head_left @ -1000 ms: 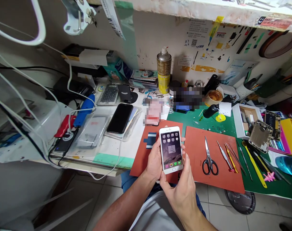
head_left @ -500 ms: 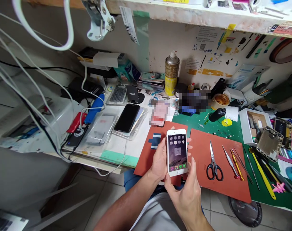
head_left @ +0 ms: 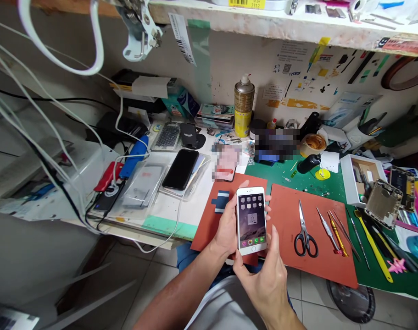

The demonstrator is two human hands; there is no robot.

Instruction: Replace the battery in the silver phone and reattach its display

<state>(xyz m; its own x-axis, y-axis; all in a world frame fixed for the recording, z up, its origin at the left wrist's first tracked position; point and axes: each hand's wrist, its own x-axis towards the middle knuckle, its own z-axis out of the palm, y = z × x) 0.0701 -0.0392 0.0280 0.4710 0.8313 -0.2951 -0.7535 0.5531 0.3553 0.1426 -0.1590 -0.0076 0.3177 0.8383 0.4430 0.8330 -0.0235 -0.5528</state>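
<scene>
A white smartphone [head_left: 252, 222] with its screen lit is held upright above the orange mat, its home button towards me. App icons and a grey bell pop-up show on the display. My left hand [head_left: 226, 229] is closed around it from the left and behind, its fingertips showing past the right edge. Below the phone's lower end is my right hand [head_left: 266, 279], thumb by the bottom left corner and forefinger beside the right edge, fingers apart. Whether they touch the casing I cannot tell. A small blue piece with white stripes [head_left: 222, 201] lies left of the phone.
Scissors [head_left: 304, 236], tweezers [head_left: 327, 229] and a yellow pry tool [head_left: 374, 247] lie to the right. A black phone [head_left: 181, 169] rests at left on other items. Behind stands a spray can [head_left: 243, 105]. A white cable [head_left: 177, 220] hangs over the front edge; a shelf [head_left: 264, 23] overhangs.
The view has shifted slightly. The phone and both hands keep nearly the same pose, and the bell pop-up is on the screen in both frames.
</scene>
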